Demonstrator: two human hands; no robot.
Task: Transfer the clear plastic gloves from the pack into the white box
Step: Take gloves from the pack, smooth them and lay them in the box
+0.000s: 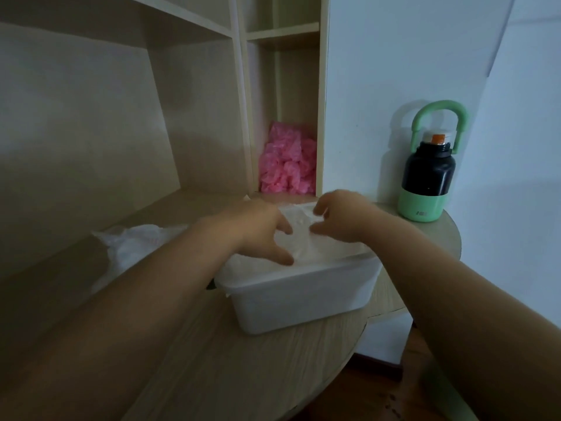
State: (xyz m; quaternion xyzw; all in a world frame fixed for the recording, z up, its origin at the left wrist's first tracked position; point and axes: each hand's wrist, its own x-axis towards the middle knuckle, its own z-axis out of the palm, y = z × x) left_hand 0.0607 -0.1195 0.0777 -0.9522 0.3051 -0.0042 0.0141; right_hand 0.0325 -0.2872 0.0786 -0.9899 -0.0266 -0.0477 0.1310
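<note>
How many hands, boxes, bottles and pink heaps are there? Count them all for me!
hands: 2, the left hand and the right hand
white box: 1
bottle: 1
pink heap: 1
total: 5

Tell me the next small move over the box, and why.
Probably press the left hand and right hand down to flatten the gloves: the stack seems to rise above the white box rim, with both hands over it.
</note>
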